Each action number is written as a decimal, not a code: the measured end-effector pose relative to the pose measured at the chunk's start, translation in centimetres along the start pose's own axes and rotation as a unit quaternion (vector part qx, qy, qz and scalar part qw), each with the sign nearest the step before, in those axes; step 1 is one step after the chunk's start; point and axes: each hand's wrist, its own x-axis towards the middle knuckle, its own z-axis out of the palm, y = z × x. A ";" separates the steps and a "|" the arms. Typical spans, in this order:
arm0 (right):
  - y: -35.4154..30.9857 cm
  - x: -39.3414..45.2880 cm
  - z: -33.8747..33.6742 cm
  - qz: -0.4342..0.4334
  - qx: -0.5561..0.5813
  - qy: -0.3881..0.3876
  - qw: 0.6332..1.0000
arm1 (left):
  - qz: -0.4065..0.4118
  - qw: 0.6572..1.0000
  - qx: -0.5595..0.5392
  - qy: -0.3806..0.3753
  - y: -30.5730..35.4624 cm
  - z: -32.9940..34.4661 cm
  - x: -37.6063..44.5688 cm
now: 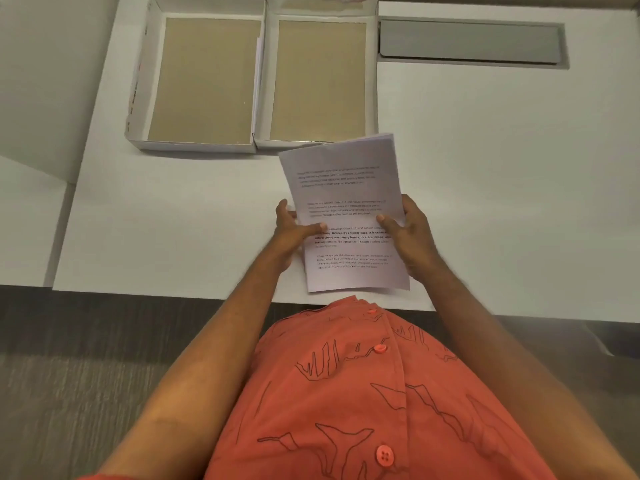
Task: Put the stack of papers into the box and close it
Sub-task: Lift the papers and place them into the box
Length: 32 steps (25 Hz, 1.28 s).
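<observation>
A stack of printed white papers (346, 188) is held above the white table (502, 185), tilted slightly left, its far edge just over the near wall of the right tray. My left hand (292, 233) grips its left edge, thumb on top. My right hand (408, 237) grips its right edge the same way. Two shallow white box halves with brown cardboard floors lie side by side at the far left of the table: the left half (138, 98) with red print on its outer wall, and the right half (372, 81). Both are open and hold nothing.
A grey recessed cable flap (467, 41) is set into the table to the right of the boxes. The table's near edge runs just in front of my orange shirt. A lower white surface (27, 220) lies at the left, and grey carpet is below.
</observation>
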 end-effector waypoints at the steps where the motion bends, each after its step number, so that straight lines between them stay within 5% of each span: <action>1: -0.3 -0.3 -0.5 -0.006 0.031 -0.013 0.999 | 0.009 0.996 -0.070 -0.051 0.6 -0.4 -0.4; 3: -0.9 -0.7 -1.4 -0.022 0.079 -0.032 0.996 | 0.058 0.985 -0.124 -0.106 2.1 -1.1 -1.3; 10: -2.8 -1.0 -2.9 -0.091 0.145 0.013 0.985 | 0.244 0.962 -0.070 -0.095 6.1 -2.8 -4.9; 14: -1.2 -1.5 -1.3 -0.037 0.139 0.092 0.985 | 0.227 0.968 -0.026 -0.106 4.8 -2.4 -5.3; 26: 1.1 0.8 1.1 0.024 0.061 0.108 0.992 | 0.146 0.983 0.042 -0.107 1.5 -1.8 -1.4; 32: -3.8 5.3 1.7 0.008 0.030 0.091 0.995 | 0.183 0.973 0.073 -0.119 7.1 -4.2 1.2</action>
